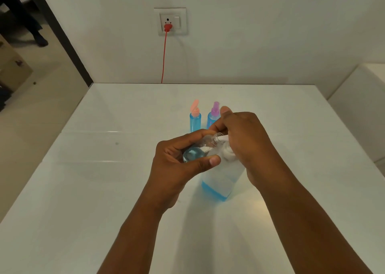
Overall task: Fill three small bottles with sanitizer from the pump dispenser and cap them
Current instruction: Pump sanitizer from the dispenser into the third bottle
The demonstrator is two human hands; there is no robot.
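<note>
The left hand (pixel 179 161) wraps a small clear bottle (pixel 200 150), tilted, its neck at the pump spout (pixel 221 137). The right hand (pixel 243 142) presses the dispenser (pixel 220 182). At twelve o'clock on the counter (pixel 104 190) stand two filled bottles (pixel 195 121). Light, slick plastic; best gripped around its middle.

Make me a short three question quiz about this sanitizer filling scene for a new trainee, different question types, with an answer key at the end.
1. True or false: the clear bottle in the left hand has its cap on.
2. Which hand rests on the pump dispenser? A) left B) right C) neither
3. What colour are the tops of the two blue filled bottles at the back?

Key
1. False; its threaded neck is bare and meets the pump's white nozzle.
2. B
3. Pink flip-top hinged open, and purple sprayer top.
</note>
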